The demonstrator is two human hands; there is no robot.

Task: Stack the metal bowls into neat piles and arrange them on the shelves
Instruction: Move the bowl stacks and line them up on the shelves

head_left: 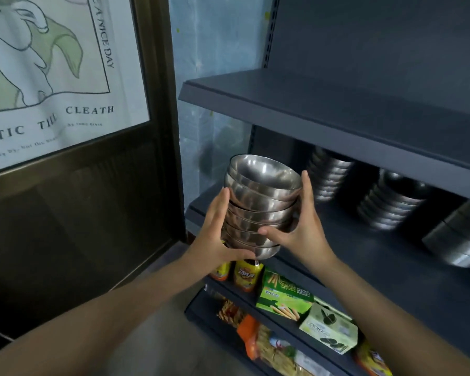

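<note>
A tall pile of several nested metal bowls (261, 202) is held in the air at the left end of the dark middle shelf (364, 256), leaning slightly left. My left hand (215, 234) presses its left side and cups the bottom. My right hand (301, 226) grips its right side, thumb across the front. Further back on the same shelf stand two more bowl piles, one (327, 176) at the rear and one (391, 204) to its right. A third pile (461, 240) lies at the right edge, blurred.
The upper shelf (337, 109) overhangs the bowl piles. Below, lower shelves carry snack packs: orange bags (246, 275), a green box (282, 294), a pale box (329, 329). A dark wooden door (79, 213) with a printed curtain stands at the left.
</note>
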